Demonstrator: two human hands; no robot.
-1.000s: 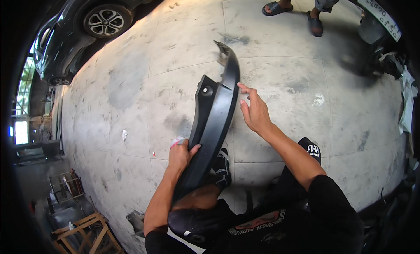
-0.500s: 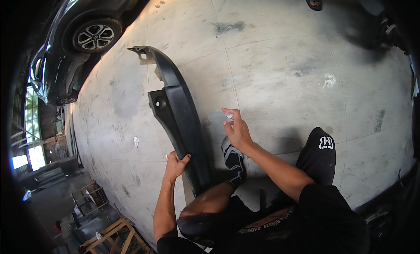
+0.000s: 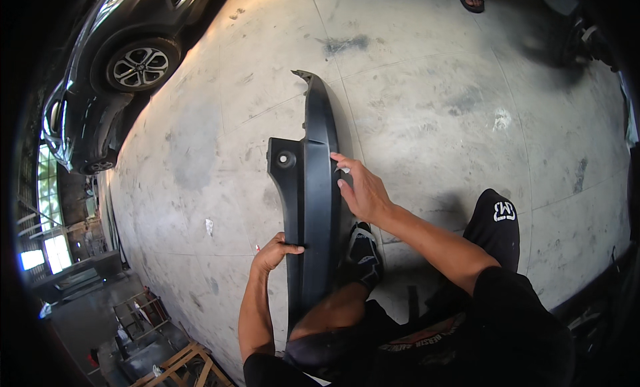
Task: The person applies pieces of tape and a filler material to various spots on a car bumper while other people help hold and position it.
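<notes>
A long black car fender panel (image 3: 320,180) stands nearly upright in front of me, its lower end by my left leg. It has a curved cut-out edge and a tab with a round hole. My left hand (image 3: 273,252) is closed round its left edge, thumb on the dark face. Just beside that hand a tiny red-and-white thing shows, too small to name. My right hand (image 3: 365,192) is at the panel's right edge, index fingertip on or very close to the surface. A small white piece (image 3: 344,170) is held between its fingers; its kind is unclear.
A dark car (image 3: 100,74) with alloy wheels is parked at the far left. A wooden frame (image 3: 187,367) and a metal rack (image 3: 142,314) stand at the lower left. Another person's sandalled foot (image 3: 472,0) is at the top. Concrete floor (image 3: 427,120) lies around.
The fender has swung to the right and turned more upright, its outer face angled differently. My left hand still grips it. My right hand now meets its right edge, with the white piece still between its fingers.
</notes>
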